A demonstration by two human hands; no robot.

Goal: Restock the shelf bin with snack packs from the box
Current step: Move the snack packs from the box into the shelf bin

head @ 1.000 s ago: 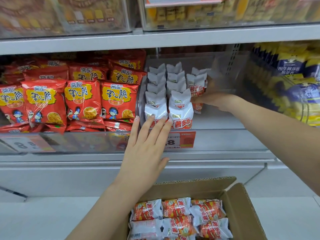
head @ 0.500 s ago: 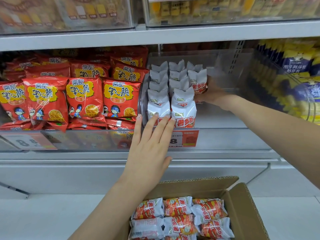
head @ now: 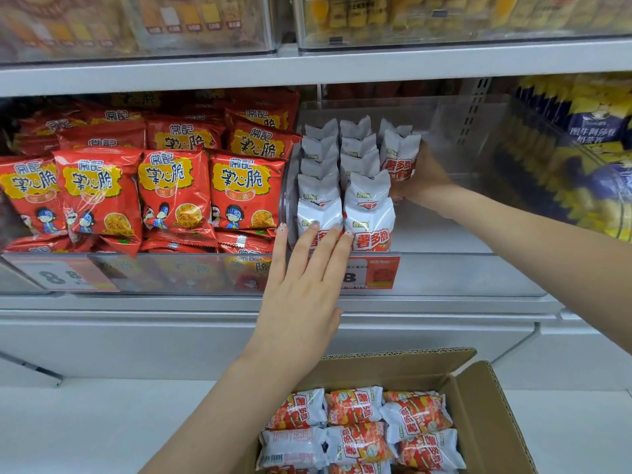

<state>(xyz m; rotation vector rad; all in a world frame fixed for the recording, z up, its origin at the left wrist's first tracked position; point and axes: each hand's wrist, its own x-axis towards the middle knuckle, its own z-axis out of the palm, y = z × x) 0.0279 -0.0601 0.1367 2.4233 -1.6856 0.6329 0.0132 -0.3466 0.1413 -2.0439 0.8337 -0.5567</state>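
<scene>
Grey metal shelving [head: 307, 68] fills the wall ahead, with blurred clear boxes of goods on the tier above. On the middle tier, far left, red crisp bags [head: 174, 189] with yellow labels and cartoon children stand packed in rows behind a clear front lip carrying a price tag [head: 65, 278]. Just right of them sits the clear shelf bin [head: 455, 159], where white snack packs [head: 367, 220] with red lettering stand upright in two full rows along its left side and a short third row at the back; the right part of the bin floor is bare. The left hand [head: 301, 285] lies flat against the bin's front, fingers straight and spread, their tips touching the lower faces of the two front packs; it grips nothing. An orange price label [head: 372, 273] on the bin front sits just beside that hand. Further right, the right hand [head: 425, 176] reaches deep into the bin, its fingers wrapped from behind around one held pack [head: 398, 159], upright at the front of the third row. Blue and yellow packets [head: 595, 138] fill the neighbouring section at far right. Below the shelf, an open cardboard box [head: 485, 405] holds more of the same snack packs lying flat in rows.
</scene>
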